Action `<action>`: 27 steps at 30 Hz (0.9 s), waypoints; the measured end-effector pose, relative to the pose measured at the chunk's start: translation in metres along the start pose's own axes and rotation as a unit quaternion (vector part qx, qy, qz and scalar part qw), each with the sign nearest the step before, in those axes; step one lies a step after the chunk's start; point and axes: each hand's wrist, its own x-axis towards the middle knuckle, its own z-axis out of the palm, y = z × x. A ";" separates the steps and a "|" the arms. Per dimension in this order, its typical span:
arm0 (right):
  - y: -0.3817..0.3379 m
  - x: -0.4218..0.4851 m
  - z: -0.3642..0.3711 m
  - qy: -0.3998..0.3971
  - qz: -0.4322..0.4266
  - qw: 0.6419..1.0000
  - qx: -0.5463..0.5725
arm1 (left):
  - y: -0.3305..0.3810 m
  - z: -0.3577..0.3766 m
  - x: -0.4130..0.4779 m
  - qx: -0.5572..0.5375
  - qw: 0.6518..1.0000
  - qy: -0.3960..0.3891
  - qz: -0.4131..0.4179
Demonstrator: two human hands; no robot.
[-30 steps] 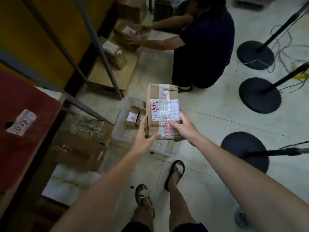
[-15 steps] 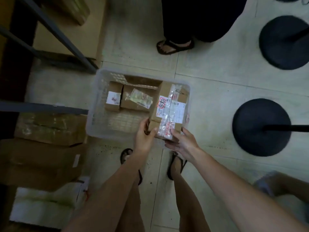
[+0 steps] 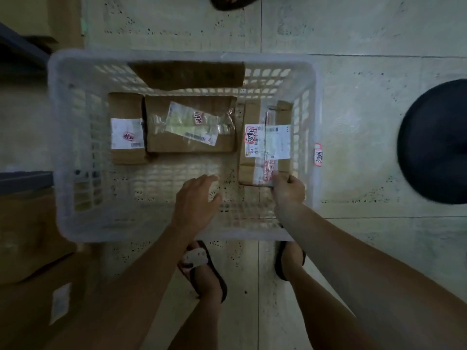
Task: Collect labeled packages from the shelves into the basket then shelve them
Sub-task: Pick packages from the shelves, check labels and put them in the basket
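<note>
Inside the basket (image 3: 126, 231) on the floor (image 3: 353, 122), the right hand (image 3: 289, 190) extends down, fingers gripping the near end of a labeled package (image 3: 265, 142) lying along the right wall; the left hand (image 3: 195, 198) hovers mid-basket, fingers apparently loose, holding nothing.

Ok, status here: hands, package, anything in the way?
Left hand open over basket floor. Right hand grips taped package at near end, inside basket, right side. Two other packages alongside; nothing blocking.

Dim light: pale speckled floor tiles (image 3: 366, 117) with dark grout lines, round black stand base (image 3: 436, 142) on the floor at right, grey metal shelf rail (image 3: 24, 178) at left edge.
</note>
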 end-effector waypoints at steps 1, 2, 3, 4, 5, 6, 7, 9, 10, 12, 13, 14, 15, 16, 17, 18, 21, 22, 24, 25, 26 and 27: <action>0.003 0.008 0.007 0.007 0.002 1.000 -0.003 | -0.006 0.007 0.007 0.015 1.000 -0.011 -0.006; 0.004 0.017 0.014 0.012 0.005 1.000 0.001 | -0.011 0.014 0.014 0.024 0.999 -0.022 -0.012; 0.003 0.025 0.019 0.011 0.015 1.000 0.009 | -0.015 0.020 0.021 0.028 0.999 -0.030 -0.016; 0.003 0.034 0.024 0.010 0.030 0.999 0.016 | -0.019 0.027 0.027 0.031 0.999 -0.034 -0.018; 0.002 0.043 0.029 0.003 0.052 0.998 0.018 | -0.022 0.033 0.034 0.034 0.999 -0.038 -0.018; 0.002 0.052 0.033 -0.012 0.077 0.997 0.017 | -0.024 0.039 0.041 0.037 0.998 -0.042 -0.020; 0.001 0.059 0.038 -0.033 0.103 0.994 0.017 | -0.026 0.046 0.047 0.040 0.998 -0.045 -0.023; -0.002 0.072 0.046 -0.070 0.131 0.988 0.042 | -0.029 0.057 0.058 0.048 0.997 -0.059 -0.033; -0.003 0.078 0.050 -0.083 0.131 0.986 0.065 | -0.031 0.061 0.062 0.054 0.995 -0.070 -0.036; -0.007 0.085 0.056 -0.091 0.134 0.979 0.125 | -0.033 0.067 0.067 0.067 0.993 -0.092 -0.040; -0.008 0.086 0.058 -0.091 0.137 0.976 0.142 | -0.034 0.068 0.068 0.071 0.992 -0.099 -0.041; -0.007 0.086 0.059 -0.095 0.140 0.974 0.152 | -0.034 0.068 0.068 0.072 0.991 -0.102 -0.041; -0.006 0.083 0.058 -0.107 0.143 0.971 0.156 | -0.032 0.066 0.067 0.070 0.992 -0.101 -0.039; -0.004 0.079 0.056 -0.123 0.148 0.969 0.153 | -0.030 0.063 0.065 0.063 0.993 -0.093 -0.037; -0.002 0.075 0.053 -0.136 0.159 0.968 0.140 | -0.026 0.060 0.061 0.055 0.995 -0.081 -0.034; -0.002 0.069 0.049 -0.147 0.168 0.967 0.120 | -0.022 0.054 0.056 0.049 0.996 -0.069 -0.031; -0.010 0.034 0.029 -0.148 0.099 0.983 0.036 | -0.004 0.030 0.032 0.045 0.998 -0.050 -0.022; -0.015 0.019 0.021 -0.137 0.027 0.990 -0.022 | 0.003 0.019 0.021 0.047 0.998 -0.043 -0.020; -0.026 -0.014 0.004 -0.116 -0.145 0.973 -0.136 | 0.021 -0.007 -0.005 0.050 0.998 -0.023 -0.013; -0.034 -0.032 -0.006 -0.119 -0.203 0.958 -0.166 | 0.031 -0.021 -0.020 0.050 0.999 -0.013 -0.009; -0.044 -0.053 -0.016 -0.130 -0.241 0.945 -0.180 | 0.042 -0.037 -0.036 0.046 0.999 -0.003 -0.008; -0.056 -0.074 -0.025 -0.142 -0.271 0.934 -0.187 | 0.053 -0.055 -0.052 0.039 0.999 0.012 -0.004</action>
